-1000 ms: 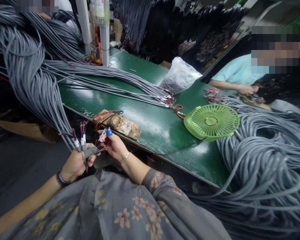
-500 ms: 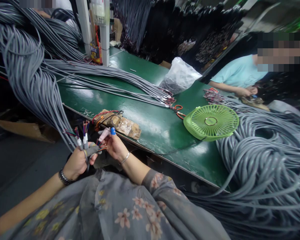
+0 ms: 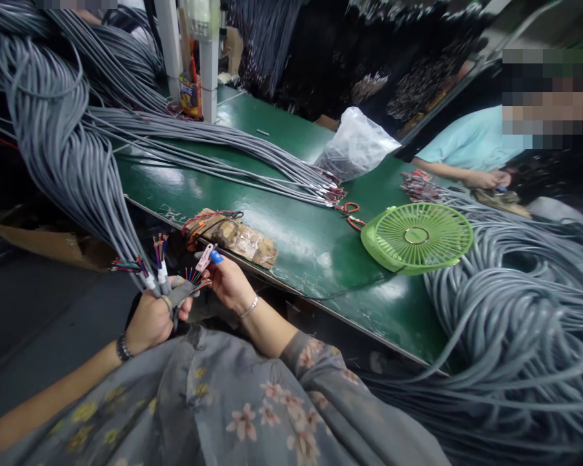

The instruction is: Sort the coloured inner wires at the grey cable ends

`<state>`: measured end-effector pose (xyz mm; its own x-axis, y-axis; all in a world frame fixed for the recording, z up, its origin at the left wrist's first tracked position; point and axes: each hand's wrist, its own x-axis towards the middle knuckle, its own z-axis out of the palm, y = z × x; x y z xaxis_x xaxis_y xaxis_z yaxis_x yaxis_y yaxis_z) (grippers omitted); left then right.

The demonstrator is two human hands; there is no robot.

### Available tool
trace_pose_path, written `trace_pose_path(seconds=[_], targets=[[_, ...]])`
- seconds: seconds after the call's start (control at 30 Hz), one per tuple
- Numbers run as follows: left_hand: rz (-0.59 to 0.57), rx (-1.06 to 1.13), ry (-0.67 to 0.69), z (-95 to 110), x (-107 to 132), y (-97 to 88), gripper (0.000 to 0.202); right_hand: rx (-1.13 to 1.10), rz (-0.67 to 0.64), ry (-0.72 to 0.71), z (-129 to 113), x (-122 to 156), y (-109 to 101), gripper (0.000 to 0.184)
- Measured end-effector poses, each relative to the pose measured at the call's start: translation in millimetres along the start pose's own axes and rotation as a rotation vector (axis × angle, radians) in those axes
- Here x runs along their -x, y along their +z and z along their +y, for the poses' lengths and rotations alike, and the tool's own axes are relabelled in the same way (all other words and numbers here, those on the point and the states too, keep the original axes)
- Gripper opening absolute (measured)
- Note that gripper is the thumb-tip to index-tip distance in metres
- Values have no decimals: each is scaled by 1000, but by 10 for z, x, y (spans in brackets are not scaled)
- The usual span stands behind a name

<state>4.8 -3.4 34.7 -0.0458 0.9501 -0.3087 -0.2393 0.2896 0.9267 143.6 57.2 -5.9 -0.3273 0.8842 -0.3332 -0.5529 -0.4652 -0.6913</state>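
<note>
So in the head view, the only one we've got, our left hand [image 3: 149, 320] is closed around a few gray cables [image 3: 162, 274], white bands near their ends and colored cores sticking up. The fanned-out wires [image 3: 193, 277] poke from that fist toward our right hand [image 3: 229, 283], which has a small pink tool [image 3: 205, 257] pinched in its fingers, just beside the wire tips. Can't tell if the two actually touch. All this sits off the near edge of the green table [image 3: 330, 268], close to the wood block [image 3: 245, 239], with the big cable bundle [image 3: 68, 142] drooping in from the left. We'd call this step fine work on separated conductors, one cable's at a time. As we judge it, the next move calls for a steady left grip, wires kept spread, and small, careful fingertip motion on the right.
</note>
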Motion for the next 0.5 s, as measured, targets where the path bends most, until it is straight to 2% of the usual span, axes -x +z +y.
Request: trace_pose_path(seconds=[0.1, 0.27, 0.33, 0.43, 0.5], targets=[[7, 12, -13, 22, -19, 24, 34, 34, 24, -31, 31, -21, -17, 41], [25, 36, -29, 25, -56, 52, 33, 182, 201, -282, 111, -69, -46, 47], [24, 40, -32, 12, -72, 51, 34, 163, 184, -251, 105, -76, -16, 47], [0, 44, -27, -15, -89, 33, 36, 21, 84, -92, 60, -73, 67, 47], [-15, 40, -21, -32, -93, 20, 36, -57, 72, -30, 30, -73, 120, 46]])
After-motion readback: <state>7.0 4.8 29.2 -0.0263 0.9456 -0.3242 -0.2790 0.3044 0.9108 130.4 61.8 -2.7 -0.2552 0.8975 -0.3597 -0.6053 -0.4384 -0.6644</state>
